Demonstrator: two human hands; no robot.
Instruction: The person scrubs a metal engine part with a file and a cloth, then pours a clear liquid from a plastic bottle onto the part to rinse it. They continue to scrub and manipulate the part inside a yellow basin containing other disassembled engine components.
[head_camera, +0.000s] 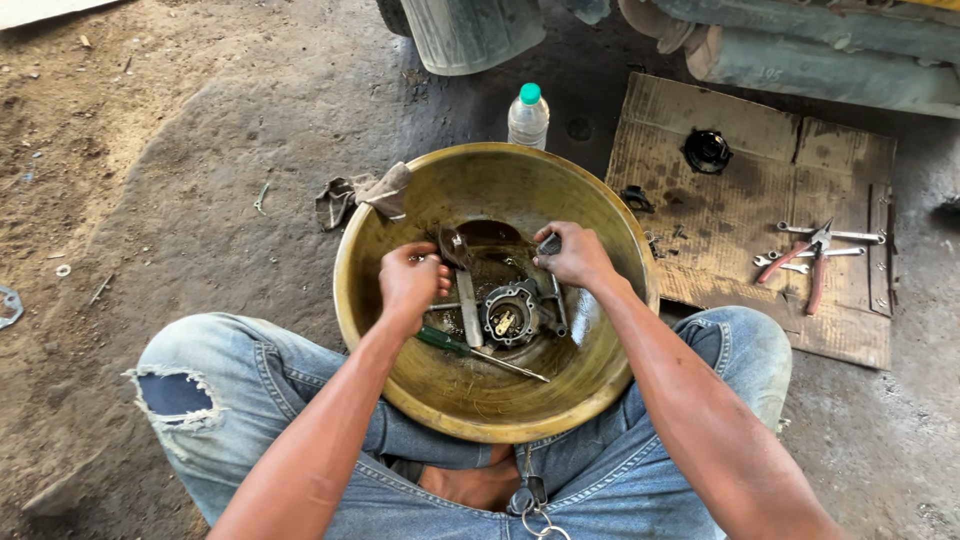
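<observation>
At far left, a small metal ring lies on the dirt floor, and a crumpled grey rag sits just beside the upper left rim of the basin. You sit cross-legged in torn blue jeans, with a large yellow-brown metal basin resting between your knees.

Your left hand is inside the basin near its left wall, its fingers clenched around a small part that you cannot make out from this view. Just to its right, a flat metal blade-like tool lies in the basin's oily bottom, and a green-handled screwdriver lies slanted below it. At the centre of the basin rests a dark round engine part with a brass-coloured middle.

Your right hand hovers above and to the right of that part, its fingers grasping a small dark piece at their tips.

Behind the basin stands a clear plastic bottle with a green cap. To the right, a stained cardboard sheet lies on the floor. On it sit a black round cap, then red-handled pliers crossing several spanners near the far edge.
</observation>
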